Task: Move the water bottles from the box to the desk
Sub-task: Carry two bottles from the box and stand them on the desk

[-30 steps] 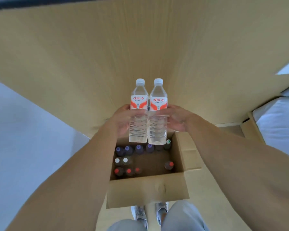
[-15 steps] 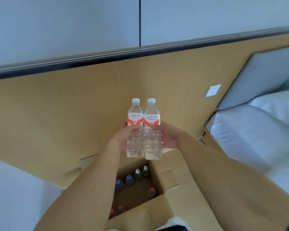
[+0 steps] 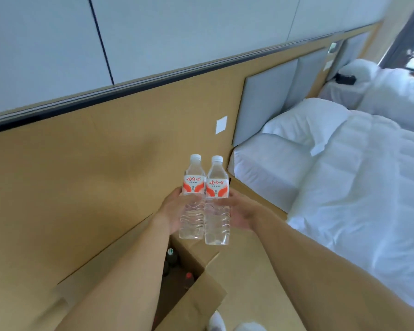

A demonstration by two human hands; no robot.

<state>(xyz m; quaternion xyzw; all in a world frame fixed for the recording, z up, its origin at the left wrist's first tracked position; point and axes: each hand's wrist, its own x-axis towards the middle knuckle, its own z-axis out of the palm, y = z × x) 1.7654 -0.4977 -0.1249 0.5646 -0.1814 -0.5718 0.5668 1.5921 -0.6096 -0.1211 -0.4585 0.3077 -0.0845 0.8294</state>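
Taking the open cardboard box (image 3: 196, 299) at the bottom centre as the landmark: the left hand (image 3: 175, 209) is raised above the box, up and slightly left of its opening, with thumb and fingers (image 3: 191, 197) curled round the lower half of the left water bottle (image 3: 193, 199). That bottle stands upright, its long axis vertical and white cap pointing up; the red-and-white label sits above the fingers and the clear ribbed base hangs below them.

Touching it on the right is the right water bottle (image 3: 217, 201), also upright, cap up, its base slightly lower than its neighbour's. The right hand (image 3: 240, 212) grips it from the right side, thumb (image 3: 219, 201) laid across the front just under the label, the palm and other fingers wrapping the far side and partly hidden. Both bottles are held in the air over the box, clear of it.

Inside the box a few dark bottles (image 3: 175, 261) with coloured caps show. Right of the box lies a bed (image 3: 356, 187) with white bedding.
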